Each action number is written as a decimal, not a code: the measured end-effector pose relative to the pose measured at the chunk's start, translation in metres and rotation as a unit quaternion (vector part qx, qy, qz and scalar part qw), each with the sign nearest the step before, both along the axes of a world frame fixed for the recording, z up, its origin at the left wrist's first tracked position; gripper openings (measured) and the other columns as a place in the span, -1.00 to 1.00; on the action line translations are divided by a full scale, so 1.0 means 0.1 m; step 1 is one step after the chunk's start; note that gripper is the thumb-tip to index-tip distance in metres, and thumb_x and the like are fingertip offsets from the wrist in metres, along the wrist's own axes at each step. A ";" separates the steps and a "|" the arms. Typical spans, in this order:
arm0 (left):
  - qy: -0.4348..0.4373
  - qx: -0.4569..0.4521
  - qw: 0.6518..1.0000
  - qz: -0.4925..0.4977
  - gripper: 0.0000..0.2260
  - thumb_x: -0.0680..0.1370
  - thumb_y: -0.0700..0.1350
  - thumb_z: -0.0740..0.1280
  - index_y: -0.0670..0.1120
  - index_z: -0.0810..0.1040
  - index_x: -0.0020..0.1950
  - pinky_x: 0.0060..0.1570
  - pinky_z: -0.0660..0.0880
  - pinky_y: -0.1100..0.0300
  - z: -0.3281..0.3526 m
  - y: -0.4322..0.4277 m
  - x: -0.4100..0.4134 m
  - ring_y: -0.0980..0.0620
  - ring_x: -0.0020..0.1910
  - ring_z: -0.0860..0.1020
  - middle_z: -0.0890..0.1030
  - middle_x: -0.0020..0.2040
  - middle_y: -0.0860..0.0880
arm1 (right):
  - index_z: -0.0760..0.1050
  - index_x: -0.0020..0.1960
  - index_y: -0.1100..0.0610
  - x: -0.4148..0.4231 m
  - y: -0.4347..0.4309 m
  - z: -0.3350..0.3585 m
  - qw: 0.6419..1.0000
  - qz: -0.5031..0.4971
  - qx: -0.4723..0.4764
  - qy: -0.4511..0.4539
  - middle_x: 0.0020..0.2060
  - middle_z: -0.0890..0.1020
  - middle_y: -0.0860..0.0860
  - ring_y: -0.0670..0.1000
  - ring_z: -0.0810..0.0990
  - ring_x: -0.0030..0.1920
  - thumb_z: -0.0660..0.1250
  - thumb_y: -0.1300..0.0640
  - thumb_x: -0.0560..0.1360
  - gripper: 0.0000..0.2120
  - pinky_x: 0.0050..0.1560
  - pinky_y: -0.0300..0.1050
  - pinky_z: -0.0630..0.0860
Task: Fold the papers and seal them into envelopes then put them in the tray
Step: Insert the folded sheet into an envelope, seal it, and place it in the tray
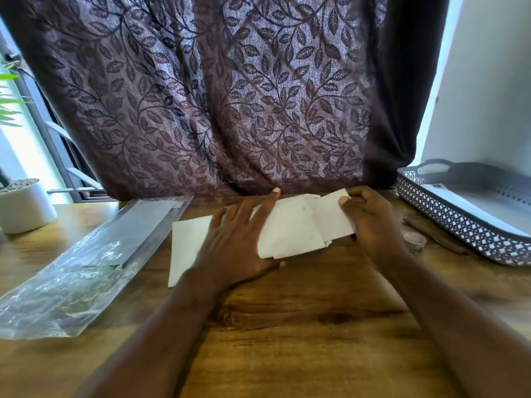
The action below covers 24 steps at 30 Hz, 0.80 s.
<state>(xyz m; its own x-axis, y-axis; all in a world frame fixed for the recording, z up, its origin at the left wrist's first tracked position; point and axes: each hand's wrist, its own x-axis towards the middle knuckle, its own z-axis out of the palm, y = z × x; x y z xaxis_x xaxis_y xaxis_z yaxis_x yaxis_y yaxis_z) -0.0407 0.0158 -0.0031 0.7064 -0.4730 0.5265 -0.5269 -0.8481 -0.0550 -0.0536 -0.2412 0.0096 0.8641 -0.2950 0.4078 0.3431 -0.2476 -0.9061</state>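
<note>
A white envelope (290, 228) lies on the wooden table (287, 311), over another white sheet (186, 248) that sticks out to the left. My left hand (238, 242) presses flat on the envelope's left part, fingers spread. At the envelope's right end my right hand (370, 219) pinches a folded white paper (333, 216), thumb on top; the paper overlaps the envelope's mouth. Whether it is partly inside I cannot tell. The grey lattice tray (459, 225) stands at the right with a white envelope (482, 208) lying in it.
A crumpled clear plastic wrapper (86, 268) lies at the left. A white plant pot (23, 205) stands at the far left edge. A small tape roll (415, 241) and a pen (434, 235) lie beside the tray. A patterned curtain (230, 96) hangs behind the table.
</note>
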 end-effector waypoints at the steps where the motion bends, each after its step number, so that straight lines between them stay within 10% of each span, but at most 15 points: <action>1: 0.000 -0.002 1.000 -0.007 0.12 0.30 0.56 0.27 0.13 -0.22 0.64 0.43 0.27 -0.20 -0.01 -0.05 -0.01 -0.10 0.45 0.27 0.23 0.54 0.00 | 0.54 0.07 0.15 -0.01 0.05 -0.01 1.000 -0.008 -0.014 -0.002 -0.18 0.68 0.02 0.01 0.66 -0.21 0.32 0.16 0.62 -0.92 -0.27 -0.03 0.58; 10: 0.040 -0.076 0.996 0.019 0.13 0.31 0.54 0.32 0.14 -0.26 0.62 0.42 0.23 -0.14 -0.02 -0.10 -0.01 -0.08 0.46 0.24 0.21 0.55 -0.02 | 0.59 0.14 0.20 -0.11 0.10 0.10 0.994 0.089 0.050 0.027 -0.22 0.68 0.07 -0.21 0.56 -0.43 0.34 0.27 0.60 -0.86 -0.49 -0.34 0.40; 24: 0.027 -0.062 0.998 0.011 0.13 0.31 0.44 0.40 0.11 -0.20 0.64 0.40 0.26 -0.17 -0.01 -0.10 -0.05 -0.12 0.40 0.32 0.26 0.51 -0.03 | 0.66 0.00 0.18 -0.19 0.20 0.07 0.992 0.112 -0.038 0.037 -0.21 0.75 0.00 0.08 0.36 -0.63 0.28 0.11 0.65 -0.78 -0.62 -0.24 0.28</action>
<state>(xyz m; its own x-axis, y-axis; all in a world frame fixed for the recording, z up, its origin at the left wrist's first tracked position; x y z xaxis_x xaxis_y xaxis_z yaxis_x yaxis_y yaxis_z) -0.0456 0.0053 -0.0043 0.7450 -0.3906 0.5408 -0.5073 -0.8581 0.0791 -0.0730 -0.2216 0.0171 0.9332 -0.0632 0.3537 0.3295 -0.2417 -0.9127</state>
